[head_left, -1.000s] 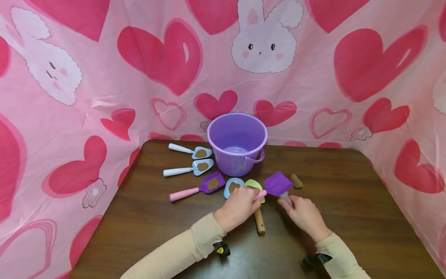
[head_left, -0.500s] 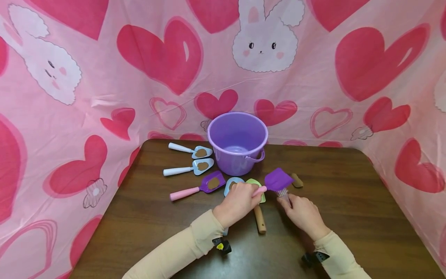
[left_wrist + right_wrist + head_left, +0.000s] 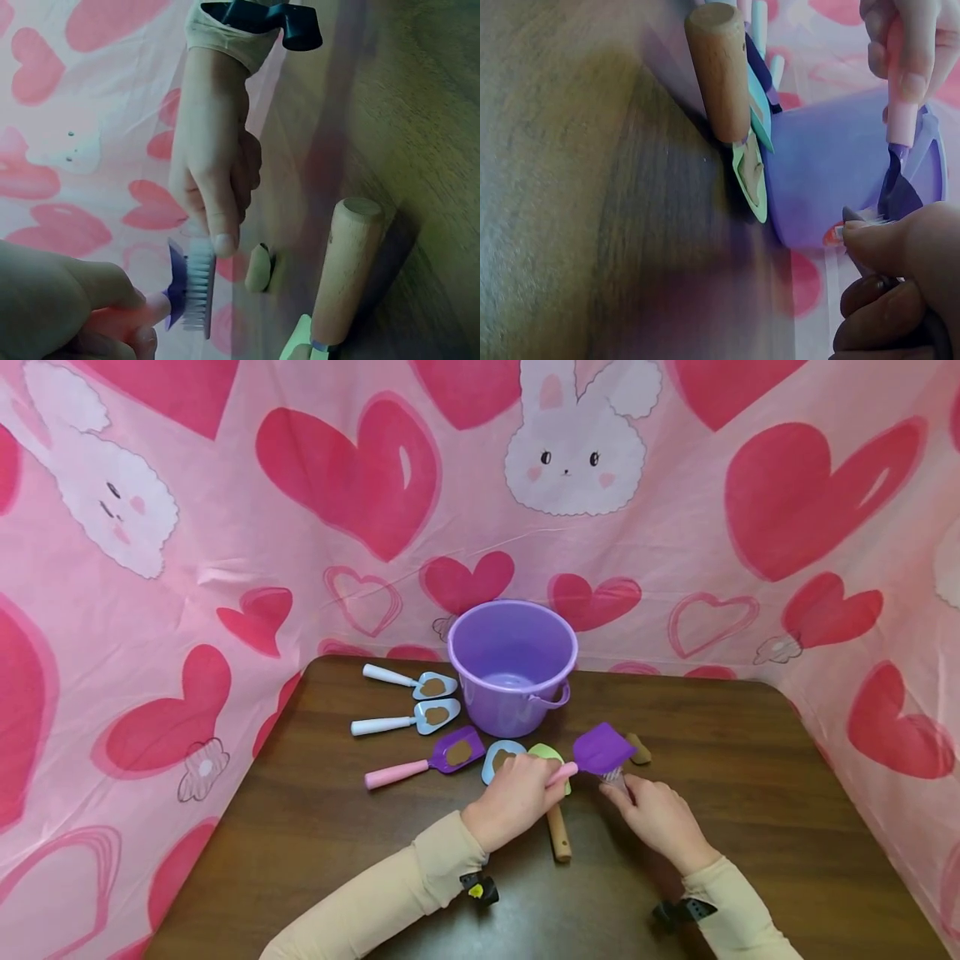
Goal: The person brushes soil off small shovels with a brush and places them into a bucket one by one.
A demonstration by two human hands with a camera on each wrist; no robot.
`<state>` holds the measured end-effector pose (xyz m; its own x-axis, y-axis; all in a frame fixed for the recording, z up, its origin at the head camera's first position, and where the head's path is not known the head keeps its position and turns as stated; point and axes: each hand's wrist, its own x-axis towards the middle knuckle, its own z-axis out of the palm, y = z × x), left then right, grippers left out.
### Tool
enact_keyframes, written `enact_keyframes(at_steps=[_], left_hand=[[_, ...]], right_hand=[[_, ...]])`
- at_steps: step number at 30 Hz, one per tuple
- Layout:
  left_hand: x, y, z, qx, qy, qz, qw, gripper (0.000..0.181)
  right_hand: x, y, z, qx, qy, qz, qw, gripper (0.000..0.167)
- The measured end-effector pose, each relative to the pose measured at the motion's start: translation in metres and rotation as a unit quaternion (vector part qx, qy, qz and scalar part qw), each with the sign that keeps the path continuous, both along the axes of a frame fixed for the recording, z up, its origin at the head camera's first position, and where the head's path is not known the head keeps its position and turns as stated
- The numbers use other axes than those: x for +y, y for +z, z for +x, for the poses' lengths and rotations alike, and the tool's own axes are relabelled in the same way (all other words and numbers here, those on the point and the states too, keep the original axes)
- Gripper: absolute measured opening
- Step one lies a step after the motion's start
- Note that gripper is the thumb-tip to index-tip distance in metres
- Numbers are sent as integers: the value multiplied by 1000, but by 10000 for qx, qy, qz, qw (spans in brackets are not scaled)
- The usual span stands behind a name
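Observation:
My left hand (image 3: 517, 802) grips the pink handle (image 3: 127, 319) of a purple toy shovel (image 3: 602, 749), raised above the table. In my right hand (image 3: 666, 827) is a brush (image 3: 199, 289), its pale bristles against the shovel's blade in the left wrist view. Most of the brush's handle is hidden by the right fingers. Below the left hand lie a green shovel (image 3: 751, 176) with a wooden handle (image 3: 558, 835) and a light blue shovel (image 3: 495, 760), partly covered by that hand. Both carry brown patches.
A purple bucket (image 3: 512, 706) stands at the back. Left of it lie two light blue shovels (image 3: 435, 717) with white handles and a purple shovel (image 3: 457, 750) with a pink handle, all with brown patches. A brown lump (image 3: 639, 749) sits right of the raised shovel.
The right hand and brush shift slightly at the shovel's blade. Both hands keep their grips, and the things on the table stay put.

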<state>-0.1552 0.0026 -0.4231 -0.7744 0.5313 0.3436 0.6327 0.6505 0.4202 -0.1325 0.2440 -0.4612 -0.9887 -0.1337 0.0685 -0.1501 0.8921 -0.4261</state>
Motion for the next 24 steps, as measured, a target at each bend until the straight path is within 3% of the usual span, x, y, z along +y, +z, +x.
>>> enact_keyframes(at_steps=[5,10,16,19,24], left_hand=[[-2,0,0,-26,-107,-2,9999,41],[-4,1,0,26,-20,34,10000,43],[-2,-1,0,-27,53,161,9999,45],[-2,-2,0,-33,-7,142,9999,46],[-4,-1,-1,-65,-97,136,9998,41]], right_hand=[[3,-3,-1,-145,-135,-33,9998,41],[-1,-6,-2,-260,-292,-44,9992,40],[-11,-9,3,-284,62,-10,9996,40],[-11,-7,4,-120,188,66,9997,40],[2,2,3,-129,-48,95,9999,40]])
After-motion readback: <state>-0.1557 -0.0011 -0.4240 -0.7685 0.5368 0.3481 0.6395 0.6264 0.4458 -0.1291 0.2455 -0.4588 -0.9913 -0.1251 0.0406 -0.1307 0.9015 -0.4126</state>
